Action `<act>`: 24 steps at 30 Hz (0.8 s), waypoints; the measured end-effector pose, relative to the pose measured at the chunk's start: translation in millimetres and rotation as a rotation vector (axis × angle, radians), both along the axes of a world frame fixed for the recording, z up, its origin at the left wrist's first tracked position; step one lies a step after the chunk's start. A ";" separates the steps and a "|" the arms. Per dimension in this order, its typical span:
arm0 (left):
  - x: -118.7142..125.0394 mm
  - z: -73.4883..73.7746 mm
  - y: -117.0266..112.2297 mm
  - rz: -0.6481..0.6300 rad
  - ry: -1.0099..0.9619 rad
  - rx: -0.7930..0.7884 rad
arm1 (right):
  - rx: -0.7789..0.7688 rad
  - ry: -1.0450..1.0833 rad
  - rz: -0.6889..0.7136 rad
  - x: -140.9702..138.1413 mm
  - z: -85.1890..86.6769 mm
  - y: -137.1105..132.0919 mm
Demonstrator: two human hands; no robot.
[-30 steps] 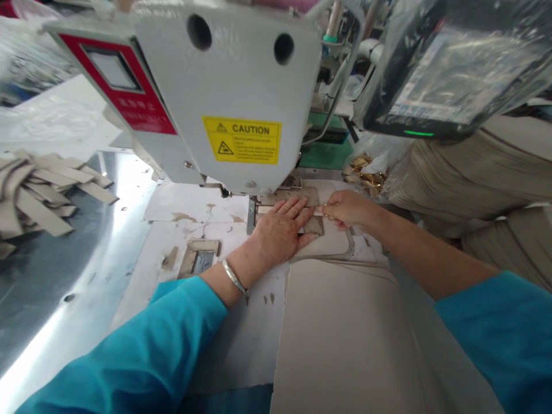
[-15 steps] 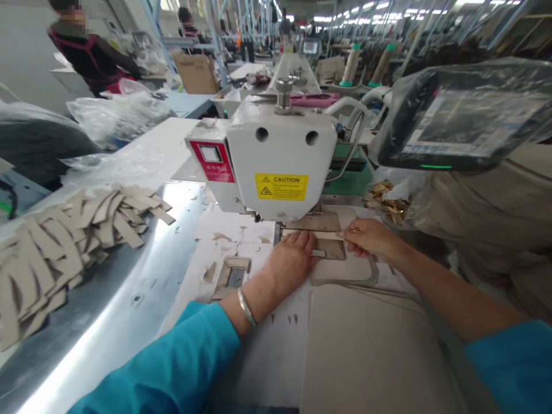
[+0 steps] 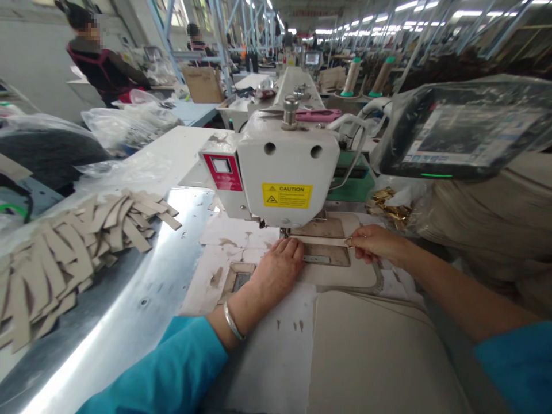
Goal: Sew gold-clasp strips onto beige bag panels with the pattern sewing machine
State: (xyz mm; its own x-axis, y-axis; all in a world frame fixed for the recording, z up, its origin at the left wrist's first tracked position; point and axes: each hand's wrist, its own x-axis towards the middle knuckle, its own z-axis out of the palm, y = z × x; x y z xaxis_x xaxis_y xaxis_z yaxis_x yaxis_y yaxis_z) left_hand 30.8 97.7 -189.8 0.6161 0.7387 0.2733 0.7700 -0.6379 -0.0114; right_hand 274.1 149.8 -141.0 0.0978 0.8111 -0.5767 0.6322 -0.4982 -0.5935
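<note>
My left hand [image 3: 280, 265] lies with its fingers stretched flat on the work beneath the sewing machine head [image 3: 288, 167], close to the needle area. Under and beside it is a beige fabric panel [image 3: 362, 276], held within a flat template with two long brown openings. A narrow beige strip [image 3: 321, 242] runs between those openings, from the needle area to my right hand [image 3: 375, 244]. The right fingers are pinched together at the strip's right end on a thin metal tool [image 3: 351, 241], whose exact kind I cannot make out. Its far part is hidden by the fingers.
Many loose beige strips [image 3: 56, 259] are heaped on the left of the metal table [image 3: 146, 322]. A stack of beige panels [image 3: 379, 356] lies in front right. A plastic-wrapped screen [image 3: 470, 132] overhangs the right side. A small frame [image 3: 235, 279] lies left of my wrist.
My left hand has slid slightly left and down along the work, baring more of the lower opening. The right hand stays at the strip's end. The whole view has shifted a little.
</note>
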 end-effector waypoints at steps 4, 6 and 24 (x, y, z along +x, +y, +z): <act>-5.1 3.2 0.9 0.007 -0.007 -0.030 | 0.025 -0.009 0.014 -0.5 -5.2 0.9; -10.9 4.8 1.7 0.005 -0.002 -0.037 | 0.030 -0.012 0.017 -4.9 -7.5 2.0; -91.2 17.3 5.1 0.047 -0.052 -0.105 | 0.052 0.029 0.047 -80.6 -13.7 12.9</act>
State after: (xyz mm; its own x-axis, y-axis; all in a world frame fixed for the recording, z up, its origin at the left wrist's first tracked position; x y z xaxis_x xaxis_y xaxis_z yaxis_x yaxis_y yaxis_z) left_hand -60.4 102.8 -172.5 0.5667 0.7930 0.2239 0.7971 -0.5963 0.0946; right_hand 193.5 162.7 -154.7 0.0426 0.8431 -0.5360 0.6366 -0.4364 -0.6359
